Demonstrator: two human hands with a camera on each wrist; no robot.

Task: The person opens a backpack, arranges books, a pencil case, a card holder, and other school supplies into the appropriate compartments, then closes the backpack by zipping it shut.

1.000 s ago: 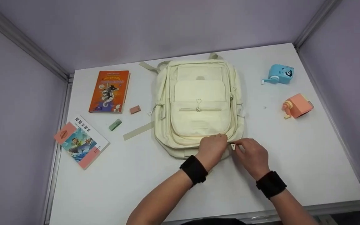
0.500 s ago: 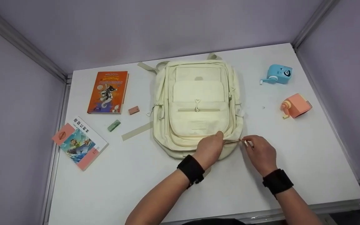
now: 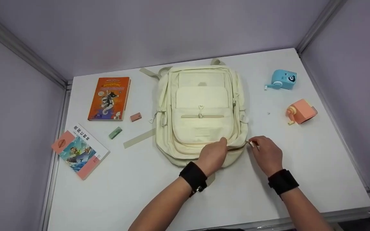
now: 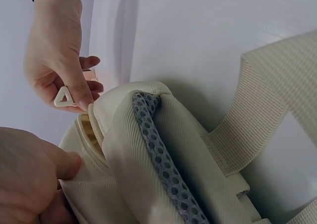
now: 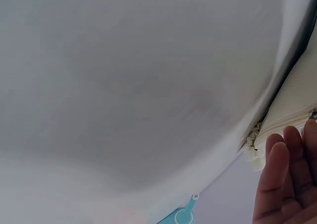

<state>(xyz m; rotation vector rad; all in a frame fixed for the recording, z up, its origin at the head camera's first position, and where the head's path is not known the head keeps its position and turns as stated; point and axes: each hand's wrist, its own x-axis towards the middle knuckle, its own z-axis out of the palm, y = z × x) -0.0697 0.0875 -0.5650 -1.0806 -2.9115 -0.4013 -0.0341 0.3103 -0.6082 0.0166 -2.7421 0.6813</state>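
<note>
A cream backpack (image 3: 201, 125) lies front up in the middle of the white table. My left hand (image 3: 213, 155) grips the fabric at its near edge, with the thumb pressed on the cloth beside a zipper in the left wrist view. At the near right corner my right hand (image 3: 267, 154) pinches the zipper pull, whose cream triangular tab (image 4: 63, 97) sticks out between the fingers. Between the two hands the zipper (image 3: 237, 149) gapes in a narrow slit. The right wrist view catches the fingers (image 5: 297, 169) beside the bag's side.
Left of the bag lie an orange book (image 3: 109, 98), a white and pink book (image 3: 81, 151), a pink eraser (image 3: 136, 116) and a green eraser (image 3: 115, 132). To the right stand a blue crank sharpener (image 3: 283, 79) and an orange one (image 3: 301, 111). Straps (image 3: 139, 138) spread from the backpack.
My right hand has drawn the zipper pull rightward to the bag's corner, and the slit has opened behind it. My left hand keeps its grip on the near edge.
</note>
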